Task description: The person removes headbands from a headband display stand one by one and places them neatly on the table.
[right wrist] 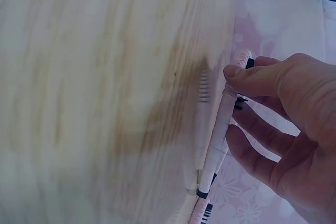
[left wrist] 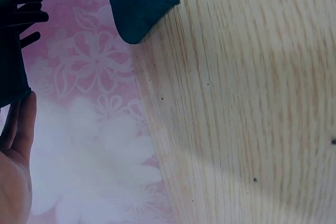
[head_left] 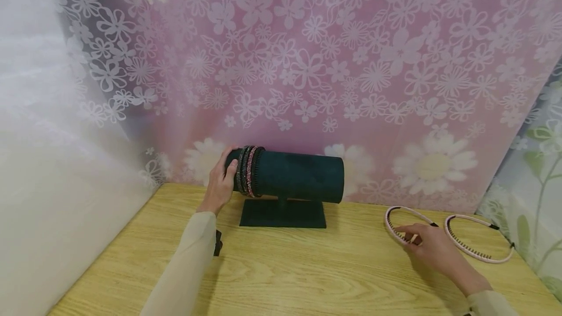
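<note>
My left hand (head_left: 219,184) holds the left end of a dark green padded display roll (head_left: 303,177) on a flat base (head_left: 259,213). Several glittery headbands (head_left: 250,172), dark and pinkish with comb teeth, circle the roll close to that hand. In the left wrist view, fingertips (left wrist: 29,114) lie against the edge of the roll. On the right, thumb and fingers of my right hand (head_left: 432,247) pinch a pale pink toothed headband (right wrist: 215,140). Another pink headband (head_left: 505,260) lies on the table just right of that hand.
The wood-grain table (head_left: 307,267) meets a pink flowered curtain (head_left: 307,77) close behind the stand. A white sheet (head_left: 57,160) borders the left side. Partly hidden by my left sleeve is a small black object (head_left: 218,244).
</note>
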A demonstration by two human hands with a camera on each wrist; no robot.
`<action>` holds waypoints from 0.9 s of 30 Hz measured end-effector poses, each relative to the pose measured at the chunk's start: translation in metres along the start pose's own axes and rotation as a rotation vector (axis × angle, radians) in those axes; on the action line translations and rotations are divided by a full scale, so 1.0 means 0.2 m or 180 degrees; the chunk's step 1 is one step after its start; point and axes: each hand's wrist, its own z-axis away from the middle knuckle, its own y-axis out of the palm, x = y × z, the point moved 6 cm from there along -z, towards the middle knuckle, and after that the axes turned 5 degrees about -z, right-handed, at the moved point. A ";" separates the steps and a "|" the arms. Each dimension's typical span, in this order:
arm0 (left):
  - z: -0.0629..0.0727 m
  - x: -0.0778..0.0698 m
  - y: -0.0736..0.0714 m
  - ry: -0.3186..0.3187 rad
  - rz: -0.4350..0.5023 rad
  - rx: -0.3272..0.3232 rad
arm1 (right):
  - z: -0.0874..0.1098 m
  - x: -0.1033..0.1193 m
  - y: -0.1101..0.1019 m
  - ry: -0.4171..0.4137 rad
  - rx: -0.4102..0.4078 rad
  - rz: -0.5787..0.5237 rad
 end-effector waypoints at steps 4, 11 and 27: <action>0.00 0.00 0.00 0.0047 -0.0011 -0.0012 | 0.00 -0.03 0.00 0.0094 0.0097 -0.0002; 0.00 0.00 0.00 0.0034 -0.0024 -0.0012 | 0.00 -0.05 0.01 0.0130 0.0170 0.0019; -0.01 0.00 0.00 0.0007 -0.0049 -0.0044 | 0.03 -0.05 -0.01 0.0236 0.0037 -0.0214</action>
